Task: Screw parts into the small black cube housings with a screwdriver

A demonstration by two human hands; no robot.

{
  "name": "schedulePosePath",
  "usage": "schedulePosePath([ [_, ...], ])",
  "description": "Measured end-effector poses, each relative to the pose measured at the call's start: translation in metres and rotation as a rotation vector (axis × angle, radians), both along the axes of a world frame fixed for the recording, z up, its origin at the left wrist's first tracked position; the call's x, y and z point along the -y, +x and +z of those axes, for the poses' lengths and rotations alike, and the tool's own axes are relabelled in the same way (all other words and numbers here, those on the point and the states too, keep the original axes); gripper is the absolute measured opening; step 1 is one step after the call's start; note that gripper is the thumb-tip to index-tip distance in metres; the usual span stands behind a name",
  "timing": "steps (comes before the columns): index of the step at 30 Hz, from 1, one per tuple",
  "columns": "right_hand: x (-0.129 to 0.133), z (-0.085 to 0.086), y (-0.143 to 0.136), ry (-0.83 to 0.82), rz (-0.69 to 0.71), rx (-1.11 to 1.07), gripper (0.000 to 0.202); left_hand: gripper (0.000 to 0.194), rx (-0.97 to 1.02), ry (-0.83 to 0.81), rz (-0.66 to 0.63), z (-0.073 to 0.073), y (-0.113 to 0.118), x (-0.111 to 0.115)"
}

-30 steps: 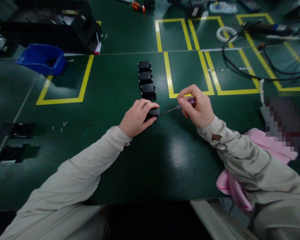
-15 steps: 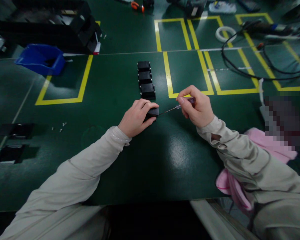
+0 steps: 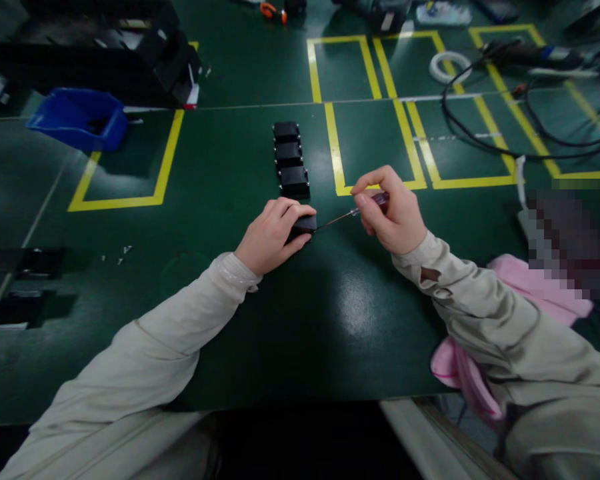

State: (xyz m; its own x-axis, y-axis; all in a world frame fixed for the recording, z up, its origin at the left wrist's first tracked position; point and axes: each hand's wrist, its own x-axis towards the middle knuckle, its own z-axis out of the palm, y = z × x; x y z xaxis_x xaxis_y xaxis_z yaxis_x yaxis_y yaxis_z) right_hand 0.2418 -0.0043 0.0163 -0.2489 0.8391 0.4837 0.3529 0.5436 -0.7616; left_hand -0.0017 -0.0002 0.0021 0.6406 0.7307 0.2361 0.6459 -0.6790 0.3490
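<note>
My left hand (image 3: 275, 233) is closed around a small black block (image 3: 304, 225) and presses it to the green table. Its fingers cover most of the block. In my right hand (image 3: 393, 210) is a screwdriver (image 3: 353, 213) with a purplish see-through handle, its thin shaft slanting down to the left. The tip meets the block's right end, where a screw is too small to make out. Just beyond my left hand, three similar black blocks (image 3: 289, 155) stand in a row with metal screws at their ends.
Loose screws (image 3: 125, 251) and dark flat parts (image 3: 23, 308) lie at the left. Farther back are a blue bin (image 3: 83, 120), black trays (image 3: 145, 67), a tape roll (image 3: 449, 67) and a black cable (image 3: 447, 123). Pink cloth (image 3: 540, 287) lies by my right forearm.
Both hands keep their places and grips. The screwdriver's tip stays at the block's end; the whole view has shifted very slightly.
</note>
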Motion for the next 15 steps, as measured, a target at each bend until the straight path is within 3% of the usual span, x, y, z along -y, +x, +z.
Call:
schedulePosePath([
  [15,0.0014,-0.0003,0.0,-0.013,0.003,-0.013,0.016,0.036,-0.003,-0.005,-0.006,0.0008,-0.0001,0.0001],
])
